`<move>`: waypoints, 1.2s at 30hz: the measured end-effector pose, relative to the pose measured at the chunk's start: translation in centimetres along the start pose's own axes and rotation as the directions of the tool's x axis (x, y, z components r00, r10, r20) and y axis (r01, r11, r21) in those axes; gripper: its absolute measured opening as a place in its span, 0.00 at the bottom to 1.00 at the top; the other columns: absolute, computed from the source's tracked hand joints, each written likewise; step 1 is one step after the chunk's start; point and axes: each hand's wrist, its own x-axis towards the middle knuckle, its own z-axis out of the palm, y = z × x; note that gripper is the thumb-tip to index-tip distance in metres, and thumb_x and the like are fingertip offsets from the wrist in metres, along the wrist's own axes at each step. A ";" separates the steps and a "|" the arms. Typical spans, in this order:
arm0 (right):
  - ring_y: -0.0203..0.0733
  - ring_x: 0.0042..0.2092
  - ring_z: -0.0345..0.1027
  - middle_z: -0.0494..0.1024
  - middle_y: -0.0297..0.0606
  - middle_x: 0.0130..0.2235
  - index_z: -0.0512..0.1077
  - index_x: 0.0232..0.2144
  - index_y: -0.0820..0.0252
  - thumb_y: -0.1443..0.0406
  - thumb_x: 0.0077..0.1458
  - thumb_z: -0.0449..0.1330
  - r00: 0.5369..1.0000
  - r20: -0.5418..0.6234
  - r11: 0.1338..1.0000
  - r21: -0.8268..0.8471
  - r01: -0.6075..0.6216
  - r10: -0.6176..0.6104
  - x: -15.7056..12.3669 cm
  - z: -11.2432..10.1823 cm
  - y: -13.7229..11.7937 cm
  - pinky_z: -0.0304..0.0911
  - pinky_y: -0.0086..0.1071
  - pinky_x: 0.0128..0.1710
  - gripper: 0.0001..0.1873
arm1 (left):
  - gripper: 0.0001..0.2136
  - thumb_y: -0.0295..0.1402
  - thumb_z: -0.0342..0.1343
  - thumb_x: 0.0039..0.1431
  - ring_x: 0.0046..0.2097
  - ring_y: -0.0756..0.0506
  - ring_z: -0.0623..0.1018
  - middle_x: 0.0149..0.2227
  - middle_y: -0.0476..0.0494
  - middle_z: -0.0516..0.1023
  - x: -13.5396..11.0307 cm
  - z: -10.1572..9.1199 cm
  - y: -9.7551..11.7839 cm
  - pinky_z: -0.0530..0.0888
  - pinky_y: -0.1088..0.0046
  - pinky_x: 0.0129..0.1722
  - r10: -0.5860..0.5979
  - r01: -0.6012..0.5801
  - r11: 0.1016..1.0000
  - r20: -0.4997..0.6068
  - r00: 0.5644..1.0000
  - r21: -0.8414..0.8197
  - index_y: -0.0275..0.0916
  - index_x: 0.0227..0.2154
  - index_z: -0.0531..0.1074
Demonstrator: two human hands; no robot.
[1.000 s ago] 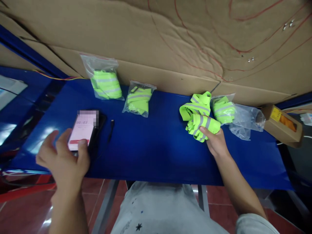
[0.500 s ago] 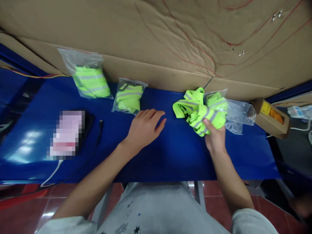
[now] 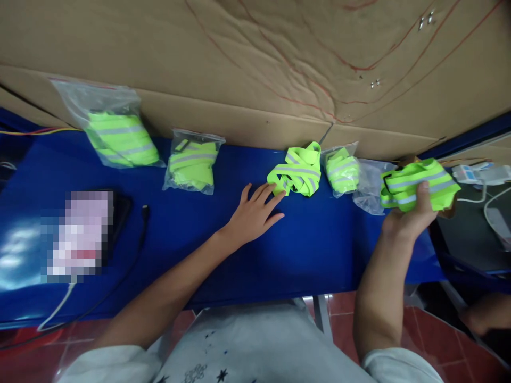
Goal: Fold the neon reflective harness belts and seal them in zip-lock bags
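Observation:
My right hand (image 3: 413, 219) grips a folded bundle of neon-yellow reflective strap (image 3: 433, 183) with grey stripes, thumb on top, held up at the right end of the table. Fingers spread, my left hand (image 3: 255, 213) is at a loose heap of the same reflective strap (image 3: 299, 173), fingertips at its near left edge; I cannot tell whether they press on it. Right of the heap lies a small clear bag with folded reflective strap (image 3: 343, 170) inside. Beside that is a crumpled clear plastic bag (image 3: 371, 189).
Two zip bags of reflective strap, a large one (image 3: 122, 135) and a smaller one (image 3: 194, 162), lie at the back left. A blurred-out phone (image 3: 82, 234) and a cable (image 3: 144, 213) are on the blue table (image 3: 311, 255). Cardboard (image 3: 159, 42) walls the back.
My right hand has carried the folded strap bundle rightward, away from the loose heap, over the small cardboard box. My left hand has moved right to the heap, fingers spreading. The view has turned right.

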 end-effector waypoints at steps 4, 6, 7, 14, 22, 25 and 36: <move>0.48 0.49 0.82 0.87 0.34 0.45 0.82 0.39 0.56 0.69 0.38 0.78 0.983 0.040 0.980 -0.091 -0.177 0.181 0.1 0.2 1.8 0.77 0.35 0.52 0.22 | 0.25 0.43 0.43 0.77 0.72 0.32 0.64 0.72 0.29 0.63 0.1 -0.3 0.1 0.57 0.34 0.70 0.014 -0.014 1.000 0.021 1.000 0.000 0.40 0.71 0.61; 0.48 0.46 0.82 0.87 0.37 0.44 0.83 0.38 0.58 0.69 0.35 0.79 0.948 0.072 0.944 -0.140 -0.299 0.311 -0.4 0.2 2.2 0.79 0.36 0.49 0.23 | 0.24 0.42 0.45 0.76 0.72 0.31 0.65 0.72 0.28 0.63 -0.4 -0.8 0.3 0.58 0.34 0.70 0.022 -0.022 1.000 0.032 0.999 -0.003 0.39 0.69 0.63; 0.48 0.46 0.82 0.87 0.38 0.45 0.83 0.39 0.57 0.69 0.35 0.80 0.926 0.094 0.924 -0.160 -0.349 0.366 -0.8 0.0 2.1 0.79 0.36 0.49 0.24 | 0.24 0.42 0.46 0.76 0.71 0.31 0.65 0.72 0.28 0.63 -0.8 -1.1 0.4 0.59 0.34 0.70 0.027 -0.027 1.000 0.034 0.999 -0.003 0.39 0.68 0.65; 0.51 0.31 0.81 0.86 0.35 0.33 0.80 0.34 0.51 0.51 0.44 0.75 0.631 0.255 0.679 -0.218 -0.701 0.733 -5.3 -4.1 -1.3 0.79 0.53 0.45 0.17 | 0.18 0.37 0.49 0.75 0.64 0.39 0.74 0.64 0.35 0.73 -5.1 -3.1 3.2 0.71 0.50 0.65 0.131 -0.131 0.980 -0.010 0.991 -0.151 0.40 0.61 0.72; 0.49 0.41 0.83 0.87 0.35 0.40 0.81 0.40 0.53 0.53 0.47 0.74 0.703 0.142 0.714 -0.221 -0.664 0.697 -8.8 -6.2 -1.7 0.77 0.50 0.54 0.19 | 0.32 0.51 0.52 0.71 0.74 0.35 0.61 0.75 0.38 0.57 -2.3 -0.7 7.5 0.62 0.48 0.70 0.401 -0.388 0.908 0.060 0.914 -0.160 0.47 0.72 0.56; 0.48 0.42 0.83 0.87 0.37 0.43 0.81 0.41 0.54 0.54 0.46 0.75 0.689 0.172 0.709 -0.231 -0.667 0.704 -9.5 -7.0 -1.4 0.79 0.44 0.52 0.20 | 0.37 0.55 0.47 0.72 0.71 0.36 0.65 0.71 0.35 0.66 -1.8 0.2 7.2 0.60 0.45 0.69 0.384 -0.365 0.918 0.118 0.916 -0.158 0.41 0.75 0.49; 0.44 0.44 0.83 0.86 0.38 0.46 0.81 0.44 0.61 0.66 0.44 0.77 0.929 0.054 0.911 -0.225 -0.347 0.367 -6.5 -6.3 -0.6 0.80 0.36 0.48 0.22 | 0.23 0.47 0.51 0.73 0.41 0.36 0.80 0.44 0.33 0.82 -8.2 -3.5 4.0 0.72 0.55 0.42 0.033 -0.028 0.941 -0.009 0.999 0.336 0.33 0.54 0.77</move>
